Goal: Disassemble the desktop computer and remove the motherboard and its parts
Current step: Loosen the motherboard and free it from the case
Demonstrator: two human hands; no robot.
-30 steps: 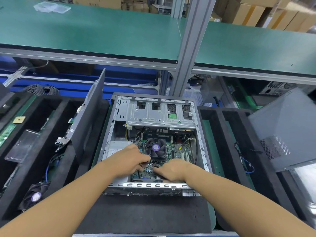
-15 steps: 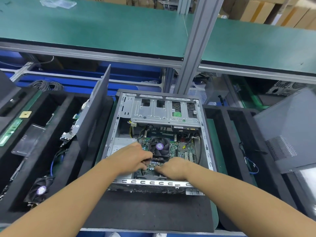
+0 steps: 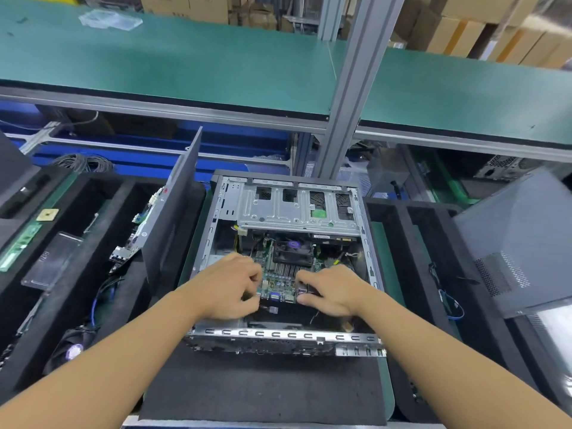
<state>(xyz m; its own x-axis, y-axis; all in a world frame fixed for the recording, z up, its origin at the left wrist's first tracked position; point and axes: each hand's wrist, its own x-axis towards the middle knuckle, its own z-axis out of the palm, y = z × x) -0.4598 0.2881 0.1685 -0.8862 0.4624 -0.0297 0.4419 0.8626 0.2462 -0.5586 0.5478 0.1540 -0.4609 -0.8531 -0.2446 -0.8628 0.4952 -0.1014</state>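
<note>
Left hand and right hand are reaching into the open case, fingers curling closed on the near edge of the motherboard. Board is sitting inside the case, fan at 12 o'clock from the hands, drive cage lying beyond.
</note>
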